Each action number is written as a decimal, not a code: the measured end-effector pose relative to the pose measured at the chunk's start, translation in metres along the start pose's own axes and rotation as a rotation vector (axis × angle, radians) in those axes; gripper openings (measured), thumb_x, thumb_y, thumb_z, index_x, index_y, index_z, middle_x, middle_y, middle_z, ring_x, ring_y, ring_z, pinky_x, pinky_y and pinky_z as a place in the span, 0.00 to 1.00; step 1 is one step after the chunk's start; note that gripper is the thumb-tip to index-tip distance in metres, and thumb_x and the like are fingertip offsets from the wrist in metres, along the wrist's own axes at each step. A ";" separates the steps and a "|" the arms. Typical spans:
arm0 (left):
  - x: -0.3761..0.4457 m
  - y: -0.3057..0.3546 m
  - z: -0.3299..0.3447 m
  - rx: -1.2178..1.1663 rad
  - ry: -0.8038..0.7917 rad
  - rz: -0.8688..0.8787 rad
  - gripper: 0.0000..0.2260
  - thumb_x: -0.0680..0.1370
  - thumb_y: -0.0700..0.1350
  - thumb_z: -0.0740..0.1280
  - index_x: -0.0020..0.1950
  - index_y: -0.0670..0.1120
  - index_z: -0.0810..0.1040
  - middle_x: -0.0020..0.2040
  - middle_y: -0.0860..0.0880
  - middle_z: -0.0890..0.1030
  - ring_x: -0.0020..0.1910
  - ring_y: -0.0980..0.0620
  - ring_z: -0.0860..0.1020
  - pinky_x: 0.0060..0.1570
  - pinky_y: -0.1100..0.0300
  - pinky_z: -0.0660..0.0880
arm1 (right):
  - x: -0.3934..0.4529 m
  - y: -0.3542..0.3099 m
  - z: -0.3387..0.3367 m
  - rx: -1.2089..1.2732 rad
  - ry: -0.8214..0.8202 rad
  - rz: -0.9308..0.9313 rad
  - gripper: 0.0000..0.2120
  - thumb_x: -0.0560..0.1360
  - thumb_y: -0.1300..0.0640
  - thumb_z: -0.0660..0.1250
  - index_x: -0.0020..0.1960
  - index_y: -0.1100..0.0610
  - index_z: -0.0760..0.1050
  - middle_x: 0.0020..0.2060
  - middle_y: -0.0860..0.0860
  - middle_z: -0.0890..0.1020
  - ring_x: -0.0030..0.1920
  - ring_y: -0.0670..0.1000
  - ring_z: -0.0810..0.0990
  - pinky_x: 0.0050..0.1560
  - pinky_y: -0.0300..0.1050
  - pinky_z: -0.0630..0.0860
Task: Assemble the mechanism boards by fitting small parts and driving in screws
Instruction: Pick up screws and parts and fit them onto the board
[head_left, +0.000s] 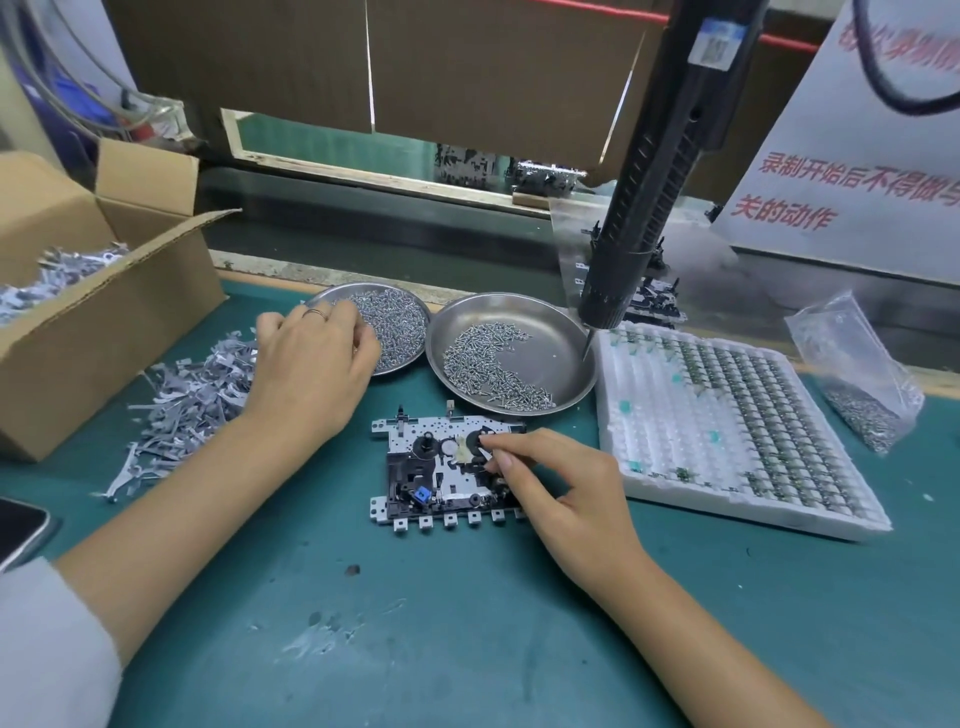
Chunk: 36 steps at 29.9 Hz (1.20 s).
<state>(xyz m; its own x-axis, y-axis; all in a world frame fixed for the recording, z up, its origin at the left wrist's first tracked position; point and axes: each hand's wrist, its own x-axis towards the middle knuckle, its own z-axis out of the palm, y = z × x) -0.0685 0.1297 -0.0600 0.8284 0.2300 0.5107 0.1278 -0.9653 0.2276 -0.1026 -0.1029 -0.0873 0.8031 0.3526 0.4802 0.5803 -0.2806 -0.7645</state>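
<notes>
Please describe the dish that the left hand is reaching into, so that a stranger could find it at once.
On the green table, two round steel dishes sit side by side behind the mechanism board. The wanted dish is the left one, where the left hand reaches in. Its screws form a dense heap; the neighbouring dish shows much bare metal.

Factory assembly bench: screw trays (511, 312), hanging screwdriver (639, 218).

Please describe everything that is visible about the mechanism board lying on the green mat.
The mechanism board is a flat metal plate lying on the green mat, in front of two steel dishes of screws. It carries black plastic parts, a small blue piece, a pale round part, and a row of square tabs along its near edge. The right hand rests on its right side, its fingers pinching a small pale part there. The left hand does not touch it.
</notes>
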 end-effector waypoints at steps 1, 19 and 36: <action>-0.002 0.003 -0.003 -0.043 -0.003 -0.003 0.10 0.80 0.45 0.56 0.44 0.42 0.73 0.40 0.43 0.78 0.43 0.41 0.74 0.52 0.50 0.60 | 0.000 0.000 0.000 -0.002 0.004 -0.005 0.09 0.74 0.61 0.65 0.51 0.58 0.83 0.38 0.49 0.83 0.41 0.45 0.80 0.44 0.40 0.76; -0.055 0.031 -0.014 -0.892 -0.056 -0.093 0.09 0.75 0.40 0.65 0.35 0.49 0.75 0.28 0.53 0.74 0.29 0.58 0.70 0.30 0.70 0.65 | 0.084 0.011 -0.008 -0.598 -0.161 0.315 0.14 0.75 0.58 0.69 0.61 0.57 0.79 0.53 0.54 0.82 0.52 0.51 0.79 0.56 0.43 0.73; -0.059 0.035 -0.013 -1.157 -0.083 -0.168 0.07 0.70 0.41 0.75 0.42 0.53 0.85 0.38 0.58 0.84 0.38 0.60 0.81 0.41 0.71 0.74 | 0.080 0.017 -0.008 -0.326 0.101 0.275 0.07 0.71 0.67 0.71 0.46 0.58 0.84 0.37 0.43 0.81 0.39 0.38 0.79 0.47 0.28 0.74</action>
<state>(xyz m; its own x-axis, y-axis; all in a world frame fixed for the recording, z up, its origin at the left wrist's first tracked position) -0.1201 0.0838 -0.0708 0.8870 0.2940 0.3561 -0.2973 -0.2264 0.9275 -0.0272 -0.0870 -0.0582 0.9336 0.1403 0.3296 0.3418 -0.6249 -0.7019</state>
